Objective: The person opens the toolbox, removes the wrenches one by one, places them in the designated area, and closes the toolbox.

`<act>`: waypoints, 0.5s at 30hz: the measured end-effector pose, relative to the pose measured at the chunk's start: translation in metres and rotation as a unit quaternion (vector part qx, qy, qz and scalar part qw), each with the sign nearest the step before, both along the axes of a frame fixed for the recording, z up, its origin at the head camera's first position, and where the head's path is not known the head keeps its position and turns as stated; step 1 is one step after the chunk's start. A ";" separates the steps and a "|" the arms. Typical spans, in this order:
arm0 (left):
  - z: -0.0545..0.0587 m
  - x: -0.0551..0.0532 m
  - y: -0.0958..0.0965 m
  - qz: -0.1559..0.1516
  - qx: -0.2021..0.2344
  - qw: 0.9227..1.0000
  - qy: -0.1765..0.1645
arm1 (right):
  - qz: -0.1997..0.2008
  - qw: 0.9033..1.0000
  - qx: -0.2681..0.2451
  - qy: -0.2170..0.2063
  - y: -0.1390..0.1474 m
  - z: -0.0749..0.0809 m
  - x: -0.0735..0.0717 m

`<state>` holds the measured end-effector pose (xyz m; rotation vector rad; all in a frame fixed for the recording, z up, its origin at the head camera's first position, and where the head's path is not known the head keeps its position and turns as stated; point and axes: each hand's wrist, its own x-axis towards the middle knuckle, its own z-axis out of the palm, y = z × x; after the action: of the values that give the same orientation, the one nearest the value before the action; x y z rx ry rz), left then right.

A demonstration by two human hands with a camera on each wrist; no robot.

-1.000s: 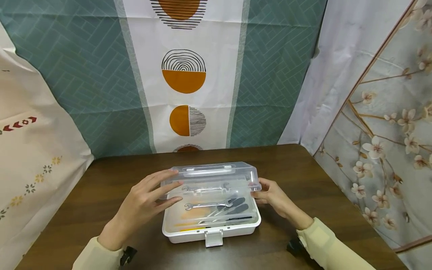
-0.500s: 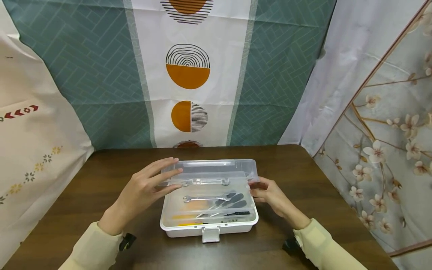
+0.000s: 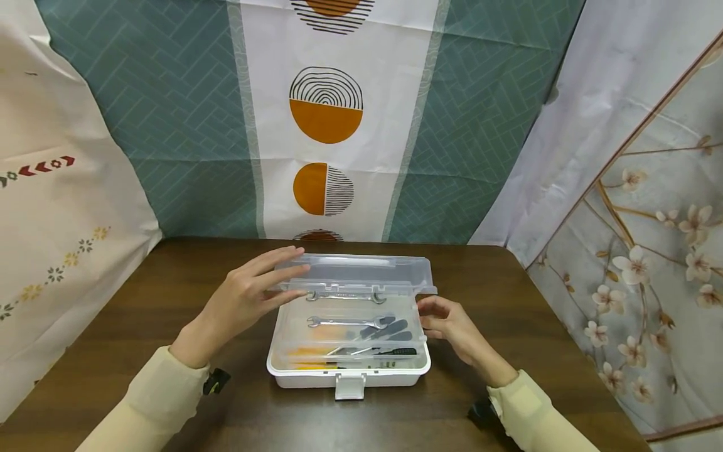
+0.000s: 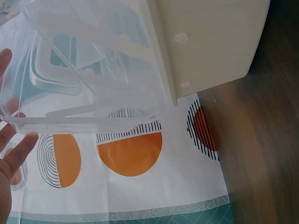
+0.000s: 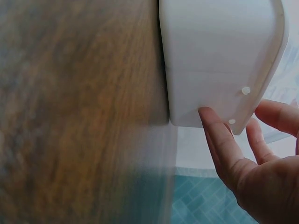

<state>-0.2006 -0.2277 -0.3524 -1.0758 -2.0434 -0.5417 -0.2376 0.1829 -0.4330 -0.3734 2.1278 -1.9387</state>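
The left hand (image 3: 244, 292), fingers spread, touches the clear lid (image 3: 361, 271); the right hand (image 3: 452, 325), loosely open, touches the box (image 3: 390, 380). Grey handles (image 3: 393, 328) inside look hazy.

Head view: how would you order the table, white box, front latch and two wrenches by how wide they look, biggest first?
1. Table
2. White box
3. Nearer wrench and farther wrench: too alike to rank
4. Front latch

White toolbox (image 3: 390, 380); brown table (image 3: 282, 420) (wood-grained); pale yellow sleeves (image 3: 149, 398).

White box (image 3: 305, 381) on table (image 3: 418, 420) (brown).
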 end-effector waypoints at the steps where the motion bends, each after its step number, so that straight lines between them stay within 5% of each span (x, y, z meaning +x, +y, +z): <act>1: 0.000 -0.001 -0.001 0.002 -0.001 1.000 -0.004 | -0.002 1.000 0.000 -0.001 0.000 0.000 0.000; 15: -0.002 -0.008 0.000 0.008 0.041 0.999 -0.033 | -0.007 1.000 0.018 -0.001 -0.001 -0.001 0.000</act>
<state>-0.2090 -0.2276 -0.3549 -1.0046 -2.0663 -0.6546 -0.2374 0.1824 -0.4337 -0.3498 2.1654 -1.9051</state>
